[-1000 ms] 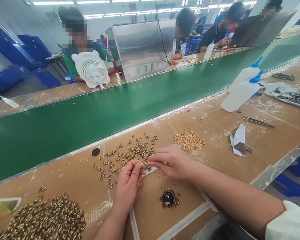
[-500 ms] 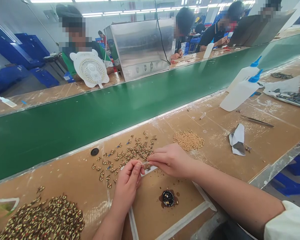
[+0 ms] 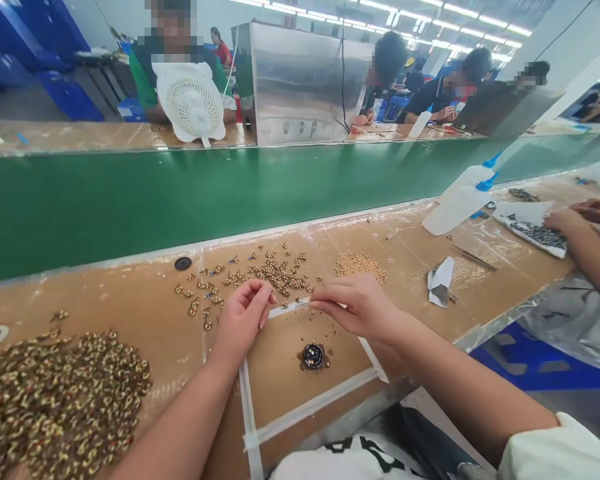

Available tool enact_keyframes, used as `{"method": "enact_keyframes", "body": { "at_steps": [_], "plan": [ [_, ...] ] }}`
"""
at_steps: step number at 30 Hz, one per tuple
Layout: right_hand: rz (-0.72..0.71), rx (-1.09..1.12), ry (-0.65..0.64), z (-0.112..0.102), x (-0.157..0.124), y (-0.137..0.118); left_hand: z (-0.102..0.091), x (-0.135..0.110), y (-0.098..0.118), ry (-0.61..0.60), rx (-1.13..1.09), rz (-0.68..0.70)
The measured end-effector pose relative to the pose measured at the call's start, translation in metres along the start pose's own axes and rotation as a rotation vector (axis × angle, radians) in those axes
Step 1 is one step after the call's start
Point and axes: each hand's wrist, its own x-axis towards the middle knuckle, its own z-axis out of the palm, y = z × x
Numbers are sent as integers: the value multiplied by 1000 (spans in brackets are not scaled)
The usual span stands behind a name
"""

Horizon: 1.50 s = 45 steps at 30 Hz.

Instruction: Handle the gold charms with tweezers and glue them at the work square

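Observation:
My left hand [image 3: 241,317] is pinched shut on a tiny piece that I cannot make out, just in front of a scatter of several small brown-and-blue ornaments [image 3: 260,275]. My right hand [image 3: 356,305] is closed on thin metal tweezers [image 3: 304,303] whose tip points left toward my left fingers. Both hands hover over a square marked with white tape [image 3: 248,407] on the cardboard bench. A small black dish with beads [image 3: 313,356] sits inside that square. A heap of tan beads [image 3: 359,265] lies beyond my right hand.
A big pile of brown ornaments [image 3: 55,393] fills the near left. A green conveyor belt [image 3: 180,197] runs behind the bench. White squeeze bottles [image 3: 455,203], folded paper [image 3: 441,280] and spare tweezers [image 3: 473,257] lie to the right. A co-worker's hands [image 3: 587,223] work at far right; others sit opposite by a fan [image 3: 193,101].
My head has turned right and lifted, so the scene shifted left and a co-worker's hands came into view. My hands have drawn slightly apart, still holding the piece and the tweezers.

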Motion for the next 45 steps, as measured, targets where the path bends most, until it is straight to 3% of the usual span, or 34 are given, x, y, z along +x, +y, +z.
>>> {"method": "enact_keyframes", "body": {
  "at_steps": [4,7,16,26,38,41,45],
  "plan": [
    [-30,-150,-188,-14,-31,-21,-3,4,-10,43,-112,-2],
    [-36,-222,-300,-12,-49,-31,-5,5,-13,59,-182,1],
    [-56,-363,-389,1,-67,-34,-1,1,-6,-28,-115,105],
    [-48,-415,-383,2,-72,-37,1,-3,-4,-87,-77,55],
    [-70,-443,-378,0,-75,-34,0,2,-9,-68,-126,85],
    [-50,-403,-327,-4,-72,-35,0,3,-8,-68,-165,65],
    [43,-206,-166,-11,-55,-35,-1,2,-5,-42,-154,39]
  ]
}}
